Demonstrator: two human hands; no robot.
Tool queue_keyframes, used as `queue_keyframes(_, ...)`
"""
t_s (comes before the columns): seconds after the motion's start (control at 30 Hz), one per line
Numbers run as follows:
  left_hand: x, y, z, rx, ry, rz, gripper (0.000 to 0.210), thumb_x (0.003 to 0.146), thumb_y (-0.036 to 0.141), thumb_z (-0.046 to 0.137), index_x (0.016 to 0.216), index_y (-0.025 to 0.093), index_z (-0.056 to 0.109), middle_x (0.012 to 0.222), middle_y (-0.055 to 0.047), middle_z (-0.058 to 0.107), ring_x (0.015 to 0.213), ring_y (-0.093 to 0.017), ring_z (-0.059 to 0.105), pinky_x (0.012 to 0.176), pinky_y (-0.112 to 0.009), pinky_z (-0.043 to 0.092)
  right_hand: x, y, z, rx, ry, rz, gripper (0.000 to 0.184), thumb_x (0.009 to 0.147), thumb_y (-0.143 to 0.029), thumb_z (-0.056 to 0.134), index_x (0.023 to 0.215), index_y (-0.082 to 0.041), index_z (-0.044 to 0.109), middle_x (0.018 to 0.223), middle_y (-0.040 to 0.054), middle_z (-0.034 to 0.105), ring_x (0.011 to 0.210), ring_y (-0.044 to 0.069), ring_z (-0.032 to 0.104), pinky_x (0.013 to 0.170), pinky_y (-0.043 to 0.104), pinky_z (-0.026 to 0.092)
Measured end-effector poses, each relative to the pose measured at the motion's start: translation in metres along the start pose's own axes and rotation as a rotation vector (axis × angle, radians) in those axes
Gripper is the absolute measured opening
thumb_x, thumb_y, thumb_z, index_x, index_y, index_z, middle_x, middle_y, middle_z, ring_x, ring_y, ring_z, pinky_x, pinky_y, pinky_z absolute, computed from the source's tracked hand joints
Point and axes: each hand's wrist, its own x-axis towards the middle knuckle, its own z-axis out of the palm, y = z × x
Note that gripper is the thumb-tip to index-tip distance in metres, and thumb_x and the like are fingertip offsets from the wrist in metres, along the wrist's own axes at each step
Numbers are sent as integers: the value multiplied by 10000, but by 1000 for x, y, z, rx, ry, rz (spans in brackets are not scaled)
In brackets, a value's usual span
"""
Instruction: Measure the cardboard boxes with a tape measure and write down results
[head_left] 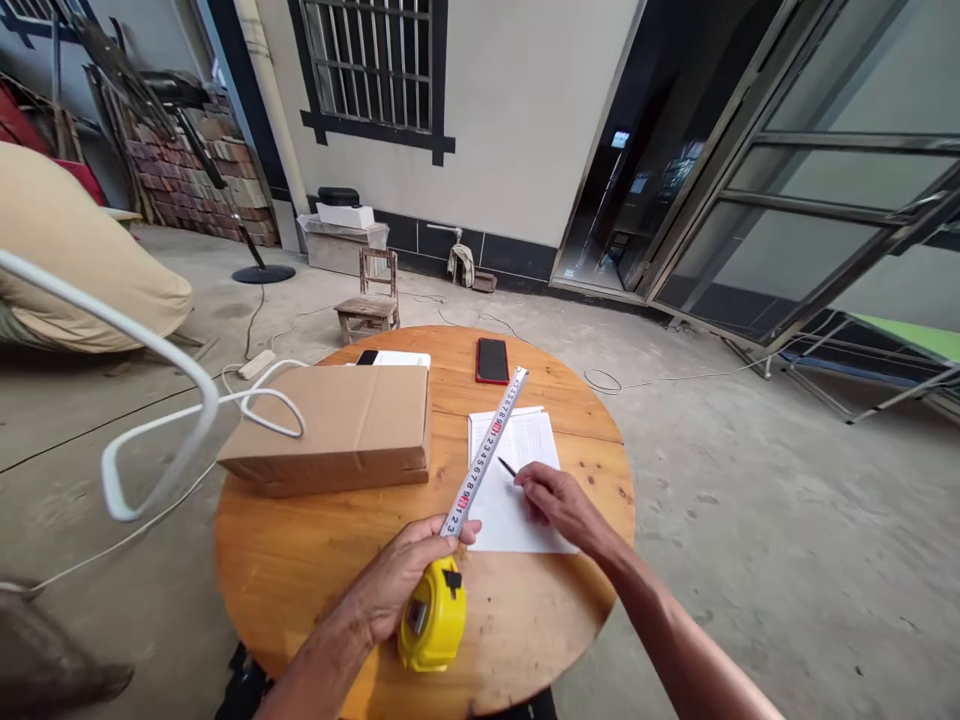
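Observation:
My left hand [405, 570] is closed around a yellow tape measure [435, 618], gripping it near where the blade comes out. The silver blade [484, 455] is pulled out and slants up and away to the right, over the left part of the paper. A dark pen [507, 467] is held in my right hand [551, 495], its tip pointing up and left toward the blade. That hand rests on white paper sheets [517, 522]; print shows on their upper part, though too small to read. Fingers and blade cover part of the sheets.
On the round wooden table [525, 620] a cardboard box [337, 420] stands at left, with a white bent tube [202, 400] across it. A red-edged phone [492, 361] lies at the far side. Beyond are a small wooden chair [369, 300] and an open glass door [802, 200].

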Motion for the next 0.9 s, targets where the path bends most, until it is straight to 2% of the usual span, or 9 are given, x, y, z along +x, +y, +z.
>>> queue_keyframes(0.1, -5, 2, -2, -20, 3, -11, 281, 744, 280, 665, 974, 120, 650, 870, -65, 674, 562, -126, 612, 563, -252, 463, -5, 4, -11, 294, -34, 17, 267, 894, -345, 442, 1017, -176, 607, 808, 56, 684, 739, 176, 625, 635, 281, 470)
queue_keyframes(0.2, -8, 4, -2, -21, -6, -3, 220, 783, 251, 629, 954, 115, 652, 957, -89, 673, 578, -119, 618, 575, -249, 470, -13, 5, -20, 532, -57, -33, 312, 835, -345, 594, 1110, -198, 602, 982, 92, 678, 924, 214, 626, 724, 317, 489)
queue_keyframes(0.27, -9, 4, -3, -30, -8, -2, 196, 795, 230, 612, 948, 114, 650, 1055, -107, 660, 590, -112, 623, 576, -246, 471, -17, 4, -22, 583, -51, -75, 404, 802, -331, 661, 1179, -226, 563, 1006, 83, 654, 925, 210, 621, 759, 331, 491)
queue_keyframes(0.33, -8, 4, -4, -42, -11, -4, 185, 798, 217, 603, 946, 115, 648, 1171, -123, 627, 593, -107, 627, 577, -251, 477, -20, 2, -19, 592, -10, -99, 428, 799, -328, 680, 1193, -248, 536, 961, 57, 630, 846, 188, 619, 763, 339, 496)
queue_keyframes(0.5, -6, 3, -6, -30, -23, -21, 187, 812, 226, 587, 952, 118, 647, 1306, -137, 564, 579, -106, 637, 563, -258, 487, -24, -6, -4, 461, 253, -152, 181, 868, -379, 603, 953, -235, 534, 711, -23, 556, 626, 145, 568, 656, 310, 479)
queue_keyframes(0.57, -6, 3, -7, -31, -20, -31, 213, 816, 232, 582, 987, 121, 644, 1305, -136, 566, 587, -112, 641, 569, -260, 490, -27, -6, 4, 376, 314, -124, 198, 926, -412, 497, 975, -227, 548, 688, -19, 567, 635, 150, 577, 673, 311, 478)
queue_keyframes(0.7, -6, 1, -7, -18, 11, -20, 213, 828, 249, 576, 991, 130, 643, 1276, -129, 586, 592, -115, 640, 576, -259, 485, -37, 0, 19, 146, 286, -90, 275, 935, -412, 477, 1129, -240, 571, 962, 46, 662, 939, 196, 621, 834, 323, 481)
queue_keyframes(0.77, -6, 0, -7, -25, 45, 5, 193, 827, 252, 581, 964, 133, 646, 1263, -122, 596, 590, -109, 633, 579, -251, 475, -43, 3, 25, 64, 243, -120, 262, 937, -382, 483, 1143, -244, 569, 1044, 53, 665, 983, 193, 617, 850, 306, 482)
queue_keyframes(0.9, -8, -5, -5, -53, 140, 47, 189, 814, 266, 597, 948, 140, 639, 1189, -111, 626, 600, -108, 609, 571, -246, 453, -52, 4, 33, -45, 200, -179, 268, 945, -332, 476, 1186, -236, 540, 1083, 58, 665, 982, 183, 625, 844, 288, 492)
